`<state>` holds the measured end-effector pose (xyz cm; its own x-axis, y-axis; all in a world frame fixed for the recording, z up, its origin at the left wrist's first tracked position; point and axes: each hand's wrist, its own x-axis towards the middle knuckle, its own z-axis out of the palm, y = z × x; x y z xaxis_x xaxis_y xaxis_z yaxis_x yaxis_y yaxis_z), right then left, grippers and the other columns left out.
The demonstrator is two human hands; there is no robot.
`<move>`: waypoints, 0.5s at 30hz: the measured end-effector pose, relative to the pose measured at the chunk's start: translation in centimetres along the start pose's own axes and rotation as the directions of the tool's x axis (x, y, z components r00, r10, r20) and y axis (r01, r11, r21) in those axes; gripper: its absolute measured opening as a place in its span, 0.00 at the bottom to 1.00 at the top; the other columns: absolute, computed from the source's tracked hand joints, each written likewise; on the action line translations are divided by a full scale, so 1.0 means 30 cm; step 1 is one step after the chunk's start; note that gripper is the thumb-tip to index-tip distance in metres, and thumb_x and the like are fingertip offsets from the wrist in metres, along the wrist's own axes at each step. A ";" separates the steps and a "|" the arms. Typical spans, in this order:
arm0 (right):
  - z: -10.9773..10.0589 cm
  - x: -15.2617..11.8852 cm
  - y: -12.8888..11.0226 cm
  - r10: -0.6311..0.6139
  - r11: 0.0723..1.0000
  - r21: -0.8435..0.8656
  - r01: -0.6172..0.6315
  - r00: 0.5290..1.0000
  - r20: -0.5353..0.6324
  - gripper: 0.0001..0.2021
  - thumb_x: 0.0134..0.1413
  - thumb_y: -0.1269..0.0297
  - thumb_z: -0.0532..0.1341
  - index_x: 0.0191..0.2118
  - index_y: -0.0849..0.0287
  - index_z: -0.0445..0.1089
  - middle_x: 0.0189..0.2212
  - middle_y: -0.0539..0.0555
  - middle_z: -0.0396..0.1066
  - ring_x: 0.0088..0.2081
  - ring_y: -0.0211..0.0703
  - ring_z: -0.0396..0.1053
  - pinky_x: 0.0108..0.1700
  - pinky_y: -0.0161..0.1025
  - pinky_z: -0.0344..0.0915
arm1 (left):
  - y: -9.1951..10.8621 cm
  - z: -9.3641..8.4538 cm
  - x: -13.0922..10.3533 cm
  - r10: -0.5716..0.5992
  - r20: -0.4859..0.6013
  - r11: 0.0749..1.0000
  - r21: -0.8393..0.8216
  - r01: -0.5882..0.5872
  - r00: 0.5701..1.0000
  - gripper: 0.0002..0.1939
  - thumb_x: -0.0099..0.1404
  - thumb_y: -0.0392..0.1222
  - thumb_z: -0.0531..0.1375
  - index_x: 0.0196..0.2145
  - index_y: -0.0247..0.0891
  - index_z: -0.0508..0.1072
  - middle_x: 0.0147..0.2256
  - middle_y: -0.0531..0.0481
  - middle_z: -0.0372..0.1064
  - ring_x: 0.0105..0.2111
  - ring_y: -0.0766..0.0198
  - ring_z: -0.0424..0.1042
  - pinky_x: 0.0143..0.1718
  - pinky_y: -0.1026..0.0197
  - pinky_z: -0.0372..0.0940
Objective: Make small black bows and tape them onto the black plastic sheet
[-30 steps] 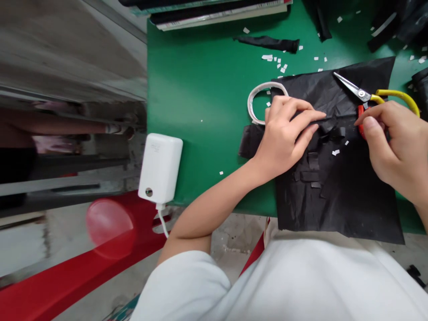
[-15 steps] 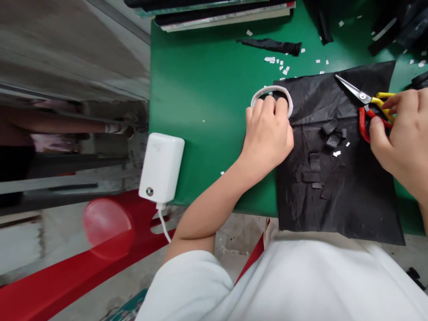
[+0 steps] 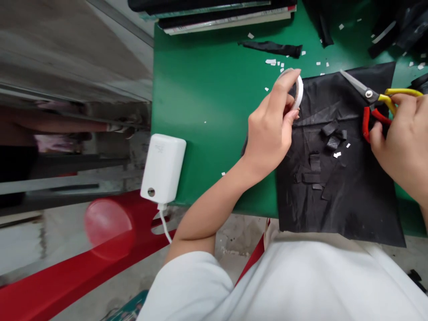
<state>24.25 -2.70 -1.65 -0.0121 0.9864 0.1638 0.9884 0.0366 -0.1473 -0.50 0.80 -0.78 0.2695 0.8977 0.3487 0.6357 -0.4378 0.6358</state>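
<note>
My left hand (image 3: 270, 122) grips a roll of white tape (image 3: 299, 92) between thumb and fingers. The roll is tilted up on edge, over the upper left corner of a black plastic sheet (image 3: 361, 196). At the right, my right hand (image 3: 406, 138) is closed round the handles of scissors (image 3: 368, 93), one handle yellow and one red. Their blades point up and left across the sheet and look nearly closed. Several small black strips (image 3: 312, 178) and white scraps (image 3: 337, 154) lie on the sheet between my hands.
A white power bank (image 3: 163, 167) with a cable lies at the left edge of the green table (image 3: 200, 89). Books (image 3: 230, 20) are stacked at the back. A black strip (image 3: 272, 47) lies near them, among white bits. A red chair (image 3: 110, 240) stands lower left.
My left hand has picked up the tape roll and tipped it on edge, moving it slightly right. My right hand and the scissors have shifted a little right.
</note>
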 end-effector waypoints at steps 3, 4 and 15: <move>-0.006 0.006 0.001 -0.021 0.999 0.038 0.023 0.998 -0.051 0.24 0.53 0.61 0.58 0.54 0.62 0.56 0.51 0.67 0.59 0.57 0.64 0.62 0.52 0.61 0.66 | 0.004 -0.006 -0.002 0.005 0.004 1.000 0.002 -0.005 1.000 0.18 0.72 0.41 0.51 0.58 0.48 0.62 0.41 0.50 0.71 0.40 0.64 0.76 0.47 0.60 0.72; -0.009 0.008 0.001 -0.030 0.999 0.042 0.032 0.998 -0.063 0.22 0.53 0.59 0.59 0.53 0.62 0.57 0.50 0.66 0.60 0.55 0.62 0.64 0.51 0.60 0.67 | 0.005 -0.007 -0.004 0.006 -0.001 1.000 -0.011 -0.006 1.000 0.18 0.72 0.41 0.51 0.58 0.48 0.63 0.43 0.50 0.71 0.41 0.63 0.76 0.48 0.59 0.72; -0.014 0.011 -0.016 -0.219 0.963 0.100 0.252 0.941 -0.260 0.19 0.55 0.48 0.59 0.43 0.57 0.60 0.38 0.54 0.69 0.36 0.47 0.73 0.33 0.42 0.69 | 0.043 -0.017 -0.010 -0.089 0.047 0.936 -0.338 0.100 0.995 0.19 0.70 0.41 0.56 0.57 0.48 0.63 0.43 0.53 0.71 0.46 0.62 0.77 0.55 0.55 0.72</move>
<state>23.83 -2.46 -1.12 -0.1882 0.8781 0.4398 0.9332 0.2994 -0.1985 -0.13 -0.05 0.29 0.2460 0.9343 0.2578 0.3771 -0.3373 0.8625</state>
